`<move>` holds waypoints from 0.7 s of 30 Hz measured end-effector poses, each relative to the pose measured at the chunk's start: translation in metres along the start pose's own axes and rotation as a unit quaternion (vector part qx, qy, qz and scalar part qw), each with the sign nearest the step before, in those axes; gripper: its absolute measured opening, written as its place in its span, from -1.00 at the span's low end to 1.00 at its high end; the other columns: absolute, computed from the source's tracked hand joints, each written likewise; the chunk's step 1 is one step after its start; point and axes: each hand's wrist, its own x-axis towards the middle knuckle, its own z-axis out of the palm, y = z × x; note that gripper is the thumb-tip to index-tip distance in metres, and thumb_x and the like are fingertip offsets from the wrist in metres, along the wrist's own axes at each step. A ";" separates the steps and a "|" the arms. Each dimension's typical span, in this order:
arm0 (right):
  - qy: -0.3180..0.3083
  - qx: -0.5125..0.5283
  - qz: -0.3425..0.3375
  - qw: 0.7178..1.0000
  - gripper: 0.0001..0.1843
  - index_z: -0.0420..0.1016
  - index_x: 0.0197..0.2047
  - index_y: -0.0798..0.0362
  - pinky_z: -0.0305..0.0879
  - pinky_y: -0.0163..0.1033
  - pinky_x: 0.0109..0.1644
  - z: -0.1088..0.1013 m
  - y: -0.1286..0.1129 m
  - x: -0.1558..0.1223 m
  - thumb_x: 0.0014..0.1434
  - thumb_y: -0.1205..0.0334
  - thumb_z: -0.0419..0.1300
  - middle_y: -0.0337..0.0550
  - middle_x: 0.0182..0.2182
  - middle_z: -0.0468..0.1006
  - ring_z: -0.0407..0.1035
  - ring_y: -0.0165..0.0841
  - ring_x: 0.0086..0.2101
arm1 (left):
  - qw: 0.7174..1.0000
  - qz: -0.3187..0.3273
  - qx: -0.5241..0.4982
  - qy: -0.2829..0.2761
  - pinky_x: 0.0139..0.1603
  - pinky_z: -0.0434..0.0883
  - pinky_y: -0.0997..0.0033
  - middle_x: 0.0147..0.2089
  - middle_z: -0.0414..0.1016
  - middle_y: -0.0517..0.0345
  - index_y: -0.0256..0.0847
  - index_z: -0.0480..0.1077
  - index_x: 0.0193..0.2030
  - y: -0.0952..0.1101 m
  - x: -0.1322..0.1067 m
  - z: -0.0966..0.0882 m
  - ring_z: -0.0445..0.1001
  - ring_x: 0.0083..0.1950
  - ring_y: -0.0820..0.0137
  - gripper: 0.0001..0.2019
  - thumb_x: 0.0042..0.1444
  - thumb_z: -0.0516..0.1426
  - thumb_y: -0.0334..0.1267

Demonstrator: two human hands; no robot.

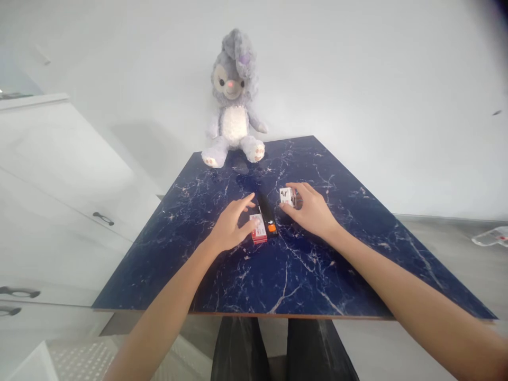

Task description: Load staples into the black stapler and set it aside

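Note:
A small white box (286,196) with a dark picture on its side is between the thumb and fingers of my right hand (311,209), just above or on the table. My left hand (232,225) is spread, its thumb over the top of a small red and white box (259,230) and its fingers apart from it. Between the two hands lies a long black object (266,211) with an orange part (272,228) near its closer end. It runs along the red and white box's right side; its exact kind is unclear.
The dark blue marbled table (286,280) carries a grey plush rabbit (234,106) at its far edge, against the wall. White drawers (59,211) stand to the left. A white perforated basket (79,360) is low at left. A clear plastic item (490,237) lies at far right.

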 end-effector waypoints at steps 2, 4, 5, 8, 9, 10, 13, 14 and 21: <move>0.044 0.035 -0.045 0.997 -0.49 0.36 0.23 -0.03 0.49 0.04 0.04 0.001 -0.010 -0.005 0.23 0.13 0.24 0.02 0.10 0.44 0.46 -0.13 -0.04 | 0.998 -0.014 -0.036 0.057 0.05 0.44 0.18 0.09 0.54 0.03 -0.03 0.23 0.37 0.002 0.001 0.003 0.51 -0.02 0.29 -0.50 0.31 0.11 -0.13; 0.069 0.051 -0.108 0.990 -0.47 0.34 0.27 -0.07 0.50 0.05 0.06 0.004 -0.022 -0.012 0.24 0.14 0.24 0.04 0.14 0.40 0.42 -0.10 0.04 | 0.994 -0.014 -0.091 0.063 0.00 0.47 0.24 0.03 0.57 0.04 -0.07 0.26 0.34 0.007 0.001 0.010 0.53 -0.09 0.33 -0.52 0.29 0.14 -0.15; 0.073 0.052 -0.142 0.986 -0.45 0.32 0.29 -0.08 0.50 0.05 0.08 0.006 -0.028 -0.016 0.25 0.16 0.24 0.05 0.16 0.39 0.40 -0.08 0.08 | 0.991 -0.008 -0.119 0.059 0.00 0.49 0.25 0.04 0.57 0.04 -0.07 0.25 0.34 0.010 0.000 0.014 0.54 -0.08 0.33 -0.49 0.27 0.17 -0.14; 0.050 0.067 -0.234 0.969 -0.34 0.18 0.40 -0.13 0.49 0.08 0.14 0.012 -0.042 -0.025 0.27 0.24 0.22 0.07 0.22 0.35 0.37 -0.06 0.15 | 0.983 -0.001 -0.165 0.077 0.06 0.50 0.21 0.10 0.55 0.01 -0.08 0.26 0.32 0.022 -0.001 0.024 0.56 0.00 0.26 -0.39 0.15 0.29 -0.11; 0.037 0.077 -0.257 0.963 -0.28 0.10 0.44 -0.13 0.47 0.10 0.16 0.013 -0.045 -0.027 0.27 0.25 0.21 0.08 0.25 0.32 0.34 -0.05 0.18 | 0.981 -0.003 -0.173 0.088 0.05 0.51 0.20 0.11 0.54 0.00 -0.08 0.28 0.31 0.025 0.000 0.026 0.56 0.02 0.23 -0.37 0.11 0.32 -0.10; 0.024 0.088 -0.272 0.958 -0.23 0.03 0.47 -0.13 0.45 0.14 0.19 0.013 -0.046 -0.027 0.28 0.26 0.21 0.10 0.29 0.29 0.30 -0.03 0.22 | 0.978 -0.009 -0.184 0.098 0.04 0.52 0.20 0.12 0.54 0.00 -0.08 0.28 0.30 0.027 0.001 0.027 0.56 0.03 0.21 -0.36 0.09 0.33 -0.10; -0.010 0.109 -0.261 0.959 -0.16 -0.10 0.51 -0.15 0.37 0.25 0.26 0.010 -0.045 -0.026 0.29 0.24 0.20 0.08 0.38 0.15 0.16 0.01 0.32 | 0.961 -0.061 -0.238 0.130 0.03 0.54 0.17 0.14 0.52 -0.03 -0.07 0.18 0.35 0.024 0.006 0.024 0.57 0.04 0.19 -0.33 0.13 0.29 -0.13; -0.017 0.110 -0.244 0.963 -0.17 -0.10 0.50 -0.17 0.36 0.26 0.27 0.009 -0.043 -0.025 0.29 0.24 0.19 0.06 0.40 0.13 0.14 0.01 0.32 | 0.953 -0.088 -0.253 0.145 0.03 0.55 0.16 0.13 0.52 -0.03 -0.07 0.17 0.35 0.020 0.008 0.022 0.57 0.05 0.20 -0.36 0.16 0.26 -0.15; -0.011 0.094 -0.147 0.985 -0.33 0.12 0.42 -0.15 0.35 0.25 0.29 0.006 -0.030 -0.020 0.29 0.28 0.14 0.01 0.33 0.24 0.26 0.01 0.25 | 0.919 -0.225 -0.275 0.171 0.06 0.58 0.15 0.15 0.50 -0.01 -0.13 0.29 0.23 -0.032 0.017 0.022 0.56 0.10 0.25 -0.62 0.29 0.01 -0.26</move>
